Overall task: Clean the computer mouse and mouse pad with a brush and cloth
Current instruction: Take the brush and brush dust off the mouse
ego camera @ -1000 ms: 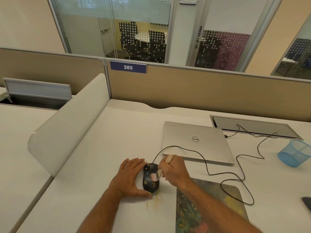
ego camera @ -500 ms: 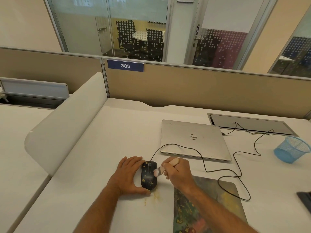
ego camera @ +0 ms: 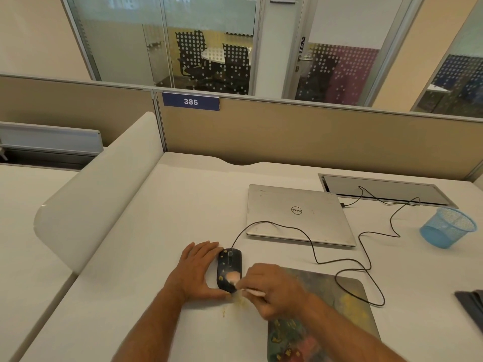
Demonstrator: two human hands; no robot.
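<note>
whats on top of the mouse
Yellow crumbs dot the mouse, and the brush head, held by the right hand, rests on its back. The left hand braces its side. Anything under the bristles is hidden.

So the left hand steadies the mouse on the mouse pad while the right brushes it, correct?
Not quite. In the head view the mouse sits on the bare desk, left of the mouse pad. The left hand does steady it while the right hand brushes it.
</note>
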